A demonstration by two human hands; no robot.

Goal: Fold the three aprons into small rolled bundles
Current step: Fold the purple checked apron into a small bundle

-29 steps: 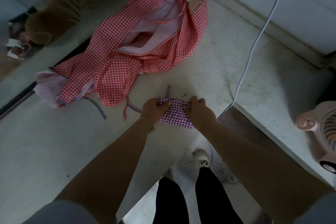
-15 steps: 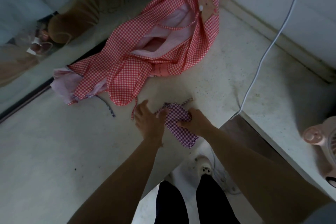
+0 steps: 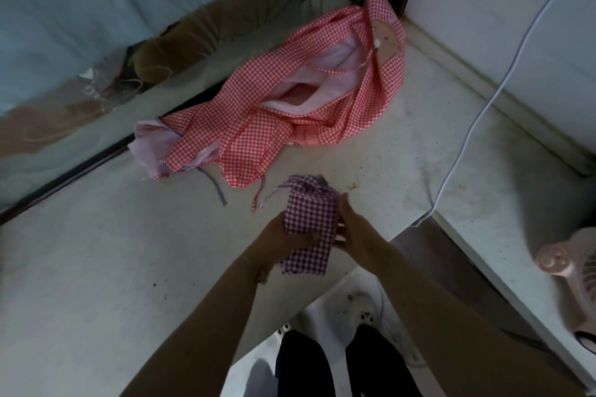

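Purple gingham apron [image 3: 310, 219] is nearly a bundle, left hand [image 3: 281, 239] and right hand [image 3: 352, 229] gripping its sides with curled fingers at the counter [image 3: 96, 267] edge, red gingham aprons [image 3: 290, 113] still heaped behind.

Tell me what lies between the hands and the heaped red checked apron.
Only bare countertop lies between. Both the left hand and right hand grip the folded purple gingham apron, just short of the red checked apron.

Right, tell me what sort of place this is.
Probably a home, perhaps a kitchen or utility corner: a pale, stained L-shaped counter, a small pink desk fan with a white cable trailing across, and checked aprons heaped on the counter.
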